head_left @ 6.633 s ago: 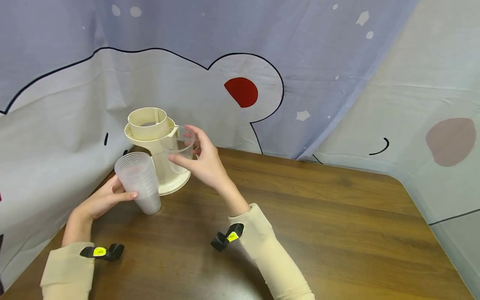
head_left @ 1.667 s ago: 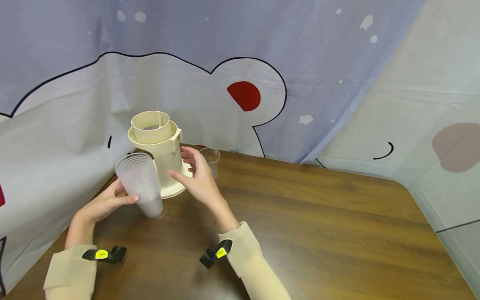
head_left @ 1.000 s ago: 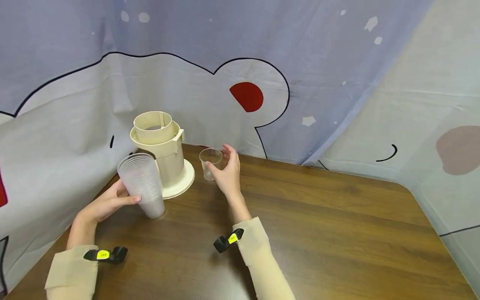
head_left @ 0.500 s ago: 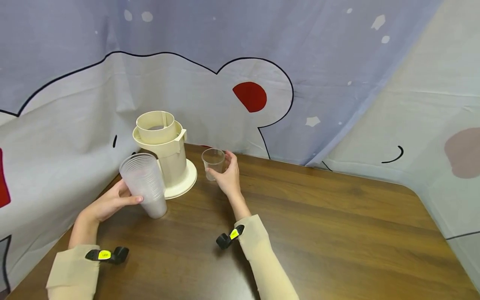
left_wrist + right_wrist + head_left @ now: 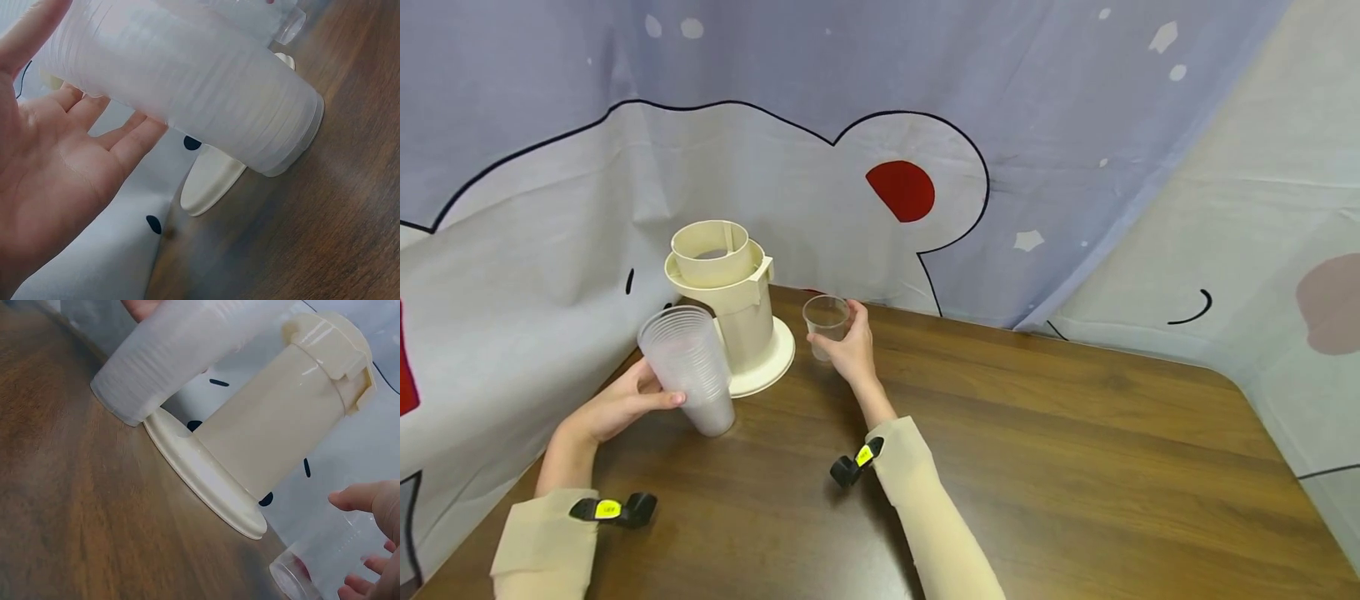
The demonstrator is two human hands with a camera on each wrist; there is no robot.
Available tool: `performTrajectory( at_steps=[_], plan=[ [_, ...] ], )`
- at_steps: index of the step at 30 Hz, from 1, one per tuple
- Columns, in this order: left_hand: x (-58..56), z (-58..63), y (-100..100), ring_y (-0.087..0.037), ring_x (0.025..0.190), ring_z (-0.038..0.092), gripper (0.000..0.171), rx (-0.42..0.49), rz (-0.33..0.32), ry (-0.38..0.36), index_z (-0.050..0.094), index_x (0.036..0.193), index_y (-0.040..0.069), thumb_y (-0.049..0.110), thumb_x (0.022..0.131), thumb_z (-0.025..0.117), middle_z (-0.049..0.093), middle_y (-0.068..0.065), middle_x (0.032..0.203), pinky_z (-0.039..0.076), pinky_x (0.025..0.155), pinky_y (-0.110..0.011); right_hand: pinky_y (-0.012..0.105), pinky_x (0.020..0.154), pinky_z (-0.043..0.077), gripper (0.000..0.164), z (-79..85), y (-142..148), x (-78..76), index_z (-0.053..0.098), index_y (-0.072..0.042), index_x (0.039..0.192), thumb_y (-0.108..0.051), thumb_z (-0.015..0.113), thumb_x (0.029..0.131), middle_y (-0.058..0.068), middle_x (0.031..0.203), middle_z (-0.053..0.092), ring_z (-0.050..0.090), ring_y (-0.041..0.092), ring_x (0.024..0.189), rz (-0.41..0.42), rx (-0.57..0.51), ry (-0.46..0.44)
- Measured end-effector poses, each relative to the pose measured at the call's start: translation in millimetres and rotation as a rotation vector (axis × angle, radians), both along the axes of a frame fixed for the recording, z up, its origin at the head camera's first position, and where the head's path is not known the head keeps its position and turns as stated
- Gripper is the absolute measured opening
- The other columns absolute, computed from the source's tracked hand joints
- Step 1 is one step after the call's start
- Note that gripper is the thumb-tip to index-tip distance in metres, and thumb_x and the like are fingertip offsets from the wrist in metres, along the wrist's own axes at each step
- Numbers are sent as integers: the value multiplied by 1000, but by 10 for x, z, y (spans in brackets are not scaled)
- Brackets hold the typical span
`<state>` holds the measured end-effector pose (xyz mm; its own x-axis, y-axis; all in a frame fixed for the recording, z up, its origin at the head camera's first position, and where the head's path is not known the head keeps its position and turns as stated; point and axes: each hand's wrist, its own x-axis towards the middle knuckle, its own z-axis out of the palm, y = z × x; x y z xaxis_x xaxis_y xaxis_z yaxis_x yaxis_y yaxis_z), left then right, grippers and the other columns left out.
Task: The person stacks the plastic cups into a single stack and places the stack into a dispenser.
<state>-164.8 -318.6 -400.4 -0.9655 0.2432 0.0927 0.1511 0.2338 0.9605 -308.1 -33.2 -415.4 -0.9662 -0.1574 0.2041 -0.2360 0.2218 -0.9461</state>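
My left hand [image 5: 617,407] grips a stack of clear plastic cups [image 5: 688,367], which leans beside the cream plastic stand [image 5: 745,333]. In the left wrist view, the stack [image 5: 206,81] lies across the palm side with the fingers under it, its bottom end near the table. Right of the stand, a single clear plastic cup [image 5: 826,321] stands upright. My right hand [image 5: 853,346] holds it, thumb in front and fingers behind. The right wrist view shows the cup's bottom [image 5: 290,575] and my right thumb [image 5: 356,497] along its side; part of the cup is cut off.
The stand has a round base [image 5: 212,487] on the wooden table [image 5: 1037,467] and an open ring [image 5: 709,242] on top. A printed curtain [image 5: 760,167] hangs close behind the table's back edge.
The single cup has gone from beside the stand's upper part to the table on its right. My right hand let go, hovered by the stand, then returned to the cup. The left stays put.
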Motion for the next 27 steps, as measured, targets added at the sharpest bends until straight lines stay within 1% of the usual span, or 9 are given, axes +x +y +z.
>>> performTrajectory(
  at_steps=[6, 9, 12, 16, 22, 27],
  plan=[
    [5, -11, 4, 11, 112, 44, 69, 20, -22, 26, 24, 140, 24, -2, 87, 59, 42, 22, 128, 42, 86, -12, 52, 107, 35, 84, -10, -70, -2, 31, -7, 143, -23, 80, 76, 17, 144, 42, 40, 37, 133, -42, 115, -35],
    [7, -7, 10, 11, 113, 45, 69, 24, -28, 29, 25, 140, 25, -3, 87, 59, 42, 21, 128, 42, 86, -12, 53, 106, 36, 79, -26, -92, 10, 33, -8, 141, -23, 78, 78, 17, 140, 44, 42, 36, 130, -37, 103, -45],
    [11, 6, 6, 11, 112, 44, 69, 14, -20, 21, 24, 140, 25, -2, 87, 59, 41, 21, 128, 42, 86, -12, 52, 105, 37, 75, -33, -104, 21, 35, -8, 139, -23, 77, 79, 16, 137, 46, 44, 36, 128, -26, 94, -48],
    [7, 7, 15, 12, 113, 43, 70, 3, -15, 6, 23, 142, 23, 0, 87, 60, 40, 22, 128, 42, 86, -12, 52, 105, 37, 74, -40, -90, 29, 36, -9, 139, -25, 77, 79, 15, 136, 47, 44, 35, 128, -27, 111, -48],
    [11, 1, 9, 12, 113, 43, 70, 0, -13, 10, 24, 141, 25, -1, 87, 59, 40, 22, 128, 42, 86, -12, 48, 102, 40, 72, -16, -74, 59, 39, -8, 137, -25, 77, 78, 14, 133, 51, 50, 33, 123, -30, 131, -21],
    [10, -9, -3, 14, 113, 41, 71, 1, -15, 11, 22, 142, 25, -1, 87, 59, 39, 23, 129, 41, 86, -11, 46, 100, 41, 71, 45, -45, 69, 41, -9, 136, -27, 77, 78, 13, 131, 52, 50, 30, 120, -37, 129, 11]
  ],
)
